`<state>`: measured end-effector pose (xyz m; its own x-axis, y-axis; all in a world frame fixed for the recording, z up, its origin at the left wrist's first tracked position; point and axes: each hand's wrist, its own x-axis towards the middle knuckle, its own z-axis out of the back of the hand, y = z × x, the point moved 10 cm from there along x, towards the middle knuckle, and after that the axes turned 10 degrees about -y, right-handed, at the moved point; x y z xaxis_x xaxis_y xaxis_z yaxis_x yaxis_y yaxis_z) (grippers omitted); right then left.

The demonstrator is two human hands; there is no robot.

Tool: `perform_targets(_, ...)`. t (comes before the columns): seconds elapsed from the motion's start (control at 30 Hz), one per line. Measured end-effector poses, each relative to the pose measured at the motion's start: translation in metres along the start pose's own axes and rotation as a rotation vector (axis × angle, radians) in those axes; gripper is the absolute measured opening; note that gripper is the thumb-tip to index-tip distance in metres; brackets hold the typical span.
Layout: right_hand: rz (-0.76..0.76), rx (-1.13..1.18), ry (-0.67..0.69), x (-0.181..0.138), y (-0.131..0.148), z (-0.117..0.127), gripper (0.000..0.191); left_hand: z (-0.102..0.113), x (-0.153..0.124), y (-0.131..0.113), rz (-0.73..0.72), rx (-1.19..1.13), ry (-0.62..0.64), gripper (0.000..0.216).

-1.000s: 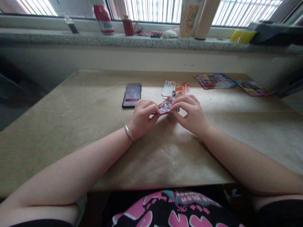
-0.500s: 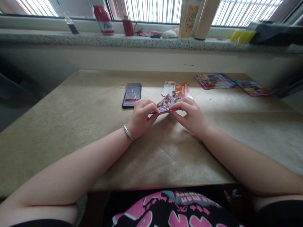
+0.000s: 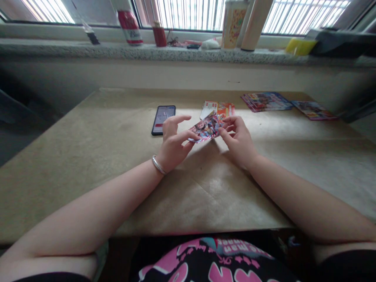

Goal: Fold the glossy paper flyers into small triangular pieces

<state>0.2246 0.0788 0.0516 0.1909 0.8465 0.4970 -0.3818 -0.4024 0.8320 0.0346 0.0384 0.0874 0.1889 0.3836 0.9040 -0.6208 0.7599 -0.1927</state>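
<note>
A small colourful printed card or packet [image 3: 205, 128] is held above the middle of the brown table [image 3: 88, 156]. My left hand [image 3: 174, 141], with a silver bracelet on its wrist, pinches the card's left end between thumb and fingers, its index finger lifted. My right hand [image 3: 239, 139] pinches the card's right end. The card is tilted so its printed face shows to me.
A black phone [image 3: 163, 119] lies just behind my left hand. Orange-and-white cards [image 3: 219, 109] lie behind the held card. Two booklet stacks [image 3: 266, 100] [image 3: 313, 109] sit at the far right. The windowsill holds a red can [image 3: 129, 25], cups and bottles.
The card has been tilted up from nearly flat so its face shows. My left fingers have spread out and both hands have risen slightly.
</note>
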Motion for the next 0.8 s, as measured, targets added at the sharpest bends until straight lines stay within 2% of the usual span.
perform_targets(0.1, -0.214, 0.092, 0.024, 0.000, -0.023, -0.005, 0.044, 0.000, -0.003, 0.005, 0.032, 0.001, -0.008, 0.011)
perform_targets(0.2, -0.341, 0.178, 0.102, -0.004, -0.033, -0.014, 0.046, -0.004, -0.005, 0.007, 0.031, -0.012, 0.027, 0.016)
perform_targets(0.43, -0.314, 0.255, 0.086, 0.001, -0.034, -0.012, 0.029, -0.008, -0.005, 0.000, -0.038, -0.077, 0.114, 0.023)
perform_targets(0.5, -0.279, 0.242, 0.108, 0.003, -0.035, -0.011, 0.024, -0.009, -0.005, -0.004, -0.041, -0.117, 0.156, 0.026)
perform_targets(0.67, -0.029, 0.056, 0.236, 0.007, -0.021, -0.012, 0.016, -0.005, -0.003, -0.010, -0.023, -0.207, 0.196, 0.022)
perform_targets(0.73, 0.088, -0.019, 0.309, 0.006, -0.012, -0.014, 0.012, -0.006, -0.003, -0.008, -0.004, -0.193, 0.199, 0.019)
perform_targets(0.8, 0.256, -0.130, 0.349, 0.004, -0.001, -0.015, 0.019, -0.011, -0.004, -0.005, -0.002, -0.133, 0.231, 0.021)
